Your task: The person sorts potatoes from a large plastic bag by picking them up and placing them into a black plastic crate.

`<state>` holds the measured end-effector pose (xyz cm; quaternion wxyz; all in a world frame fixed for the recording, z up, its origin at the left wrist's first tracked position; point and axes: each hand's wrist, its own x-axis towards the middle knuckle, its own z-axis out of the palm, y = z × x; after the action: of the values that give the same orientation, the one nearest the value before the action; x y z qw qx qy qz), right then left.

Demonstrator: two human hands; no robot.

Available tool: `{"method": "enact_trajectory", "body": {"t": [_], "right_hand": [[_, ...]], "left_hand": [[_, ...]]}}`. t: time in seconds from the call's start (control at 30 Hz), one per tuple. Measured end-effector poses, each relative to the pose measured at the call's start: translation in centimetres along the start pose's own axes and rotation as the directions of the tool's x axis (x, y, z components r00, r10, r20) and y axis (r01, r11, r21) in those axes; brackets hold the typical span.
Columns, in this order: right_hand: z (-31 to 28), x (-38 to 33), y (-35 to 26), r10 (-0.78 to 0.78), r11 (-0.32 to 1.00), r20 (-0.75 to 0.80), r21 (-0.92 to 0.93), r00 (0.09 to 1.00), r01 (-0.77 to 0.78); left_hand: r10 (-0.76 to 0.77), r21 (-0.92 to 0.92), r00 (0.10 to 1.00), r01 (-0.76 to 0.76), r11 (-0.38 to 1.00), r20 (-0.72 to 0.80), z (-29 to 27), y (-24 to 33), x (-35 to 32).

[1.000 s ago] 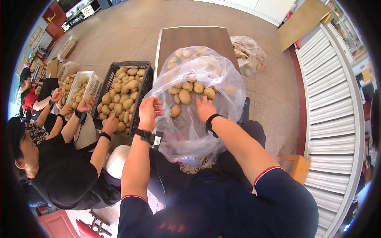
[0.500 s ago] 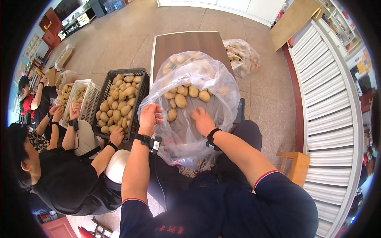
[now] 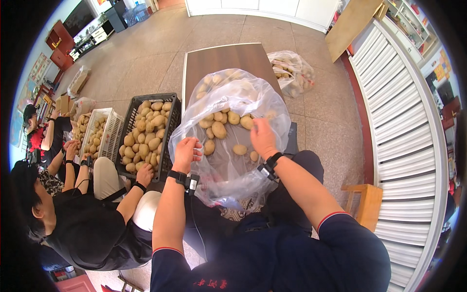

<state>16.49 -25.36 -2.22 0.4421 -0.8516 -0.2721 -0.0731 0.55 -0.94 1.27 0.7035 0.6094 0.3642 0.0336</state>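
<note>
Left hand (image 3: 186,153) gripping plastic bag (image 3: 228,131) rim, right hand (image 3: 263,137) inside

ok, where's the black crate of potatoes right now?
In the head view the black crate sits on the floor at the person's left, between the white crate and the clear plastic bag held by the left hand.

Brown table (image 3: 221,57) under potato bag (image 3: 228,121)
</note>
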Motion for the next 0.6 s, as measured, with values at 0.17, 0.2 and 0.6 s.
{"method": "enact_trajectory", "body": {"t": [0.17,0.2,0.6], "right_hand": [[-4.3,3.6,4.3,0.001,0.976,-0.394,-0.199,0.919,-0.086],[-5.3,3.7,6.4,0.235,0.914,-0.46,-0.196,0.856,-0.356],[-3.6,0.3,14.4,0.691,0.698,-0.073,-0.192,0.72,-0.69]], "left_hand": [[-0.001,-0.011,1.0,0.001,1.0,-0.002,-0.6,-0.1,-0.1],[0.0,-0.005,1.0,0.0,1.0,0.021,0.1,0.1,0.3],[0.015,0.0,0.999,-0.015,1.0,0.038,0.6,-0.2,1.1]]}}
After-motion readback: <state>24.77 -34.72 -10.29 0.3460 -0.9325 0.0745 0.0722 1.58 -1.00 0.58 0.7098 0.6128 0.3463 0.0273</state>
